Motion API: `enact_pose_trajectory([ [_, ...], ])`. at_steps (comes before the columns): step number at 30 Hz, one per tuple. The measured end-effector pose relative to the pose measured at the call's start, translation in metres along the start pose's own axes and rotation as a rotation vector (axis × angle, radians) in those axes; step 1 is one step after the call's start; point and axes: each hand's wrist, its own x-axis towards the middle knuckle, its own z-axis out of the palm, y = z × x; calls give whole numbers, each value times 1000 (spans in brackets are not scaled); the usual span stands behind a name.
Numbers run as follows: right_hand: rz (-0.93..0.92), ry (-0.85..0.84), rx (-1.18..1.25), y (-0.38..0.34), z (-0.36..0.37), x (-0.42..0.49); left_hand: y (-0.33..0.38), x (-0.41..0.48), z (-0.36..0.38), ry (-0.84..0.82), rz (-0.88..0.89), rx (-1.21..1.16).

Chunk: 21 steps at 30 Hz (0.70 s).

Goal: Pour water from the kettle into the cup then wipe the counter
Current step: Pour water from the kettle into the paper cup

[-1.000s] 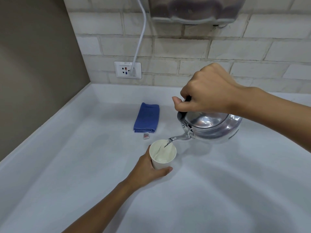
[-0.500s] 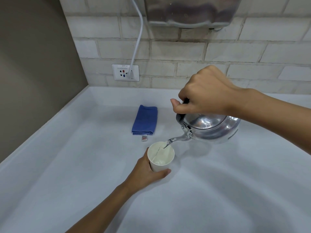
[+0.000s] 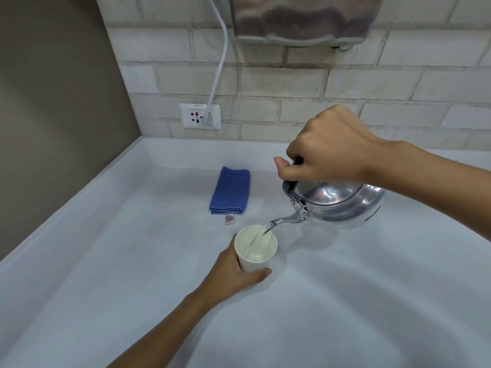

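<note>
A shiny metal kettle (image 3: 342, 205) hangs tilted to the left above the white counter (image 3: 106, 261). My right hand (image 3: 326, 150) grips its black handle from above. Water streams from the spout into a white paper cup (image 3: 255, 248) standing on the counter, with some water inside. My left hand (image 3: 231, 274) wraps the cup's near side. A folded blue cloth (image 3: 231, 191) lies flat behind the cup, with a small tag at its near edge.
A tiled wall rises behind the counter with a socket plate (image 3: 199, 116) and a white cable (image 3: 220, 62) plugged in. A steel wall-mounted unit (image 3: 305, 19) hangs above. A brown side wall (image 3: 53, 115) bounds the left.
The kettle stays tilted over the cup and water keeps running in. Both hands hold their grips; only the view has shifted a little.
</note>
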Motion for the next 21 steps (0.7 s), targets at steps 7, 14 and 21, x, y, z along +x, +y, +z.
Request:
enact_pose_trajectory([
  [7,-13,2,-13,1,2,0,0,-1,0,-1,-4,-11],
  [14,-17,1,-17,2,1,-1,1,0,0,-3,-5,-19],
  [21,-30,13,-18,3,-1,1,0,-1,0,5,-4,-21],
])
